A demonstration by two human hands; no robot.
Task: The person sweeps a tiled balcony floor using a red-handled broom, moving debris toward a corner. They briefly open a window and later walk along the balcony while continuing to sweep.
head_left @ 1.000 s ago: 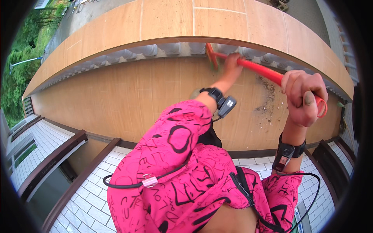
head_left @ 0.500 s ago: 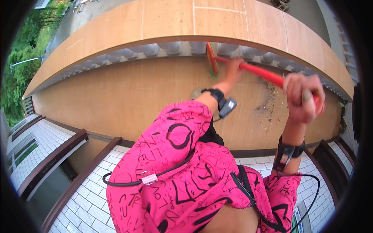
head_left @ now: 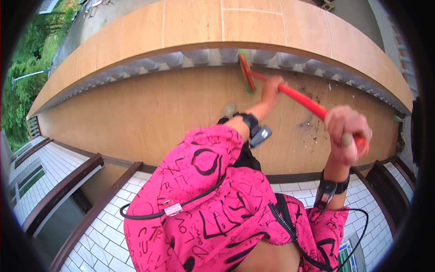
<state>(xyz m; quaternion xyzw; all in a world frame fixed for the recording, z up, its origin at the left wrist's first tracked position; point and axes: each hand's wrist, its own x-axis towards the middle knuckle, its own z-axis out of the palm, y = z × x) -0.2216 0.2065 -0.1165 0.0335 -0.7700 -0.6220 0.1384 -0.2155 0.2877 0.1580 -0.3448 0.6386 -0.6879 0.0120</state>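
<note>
Both my hands grip a red-handled broom [head_left: 304, 101]. My left hand [head_left: 272, 87] is closed round the lower part of the handle, a little blurred. My right hand [head_left: 347, 131] wraps the upper end, its thumb along the tip. The broom's red head [head_left: 245, 68], edged with green bristles, is by the foot of the balusters, at the far edge of the tan floor. Loose dirt and pale crumbs [head_left: 311, 123] are scattered on the floor to the right of the broom head, below the handle.
A wide tan railing [head_left: 195, 23] curves across the far side above grey balusters [head_left: 197, 56]. White brick wall [head_left: 106, 231] with dark frames runs along the near side. My shoe [head_left: 229, 109] is on the floor [head_left: 136, 104]. Trees [head_left: 25, 86] stand beyond at left.
Both hands have shifted slightly toward me, the right one also a bit left. The broom head has moved slightly left. More dirt beyond the handle and my shoe now show.
</note>
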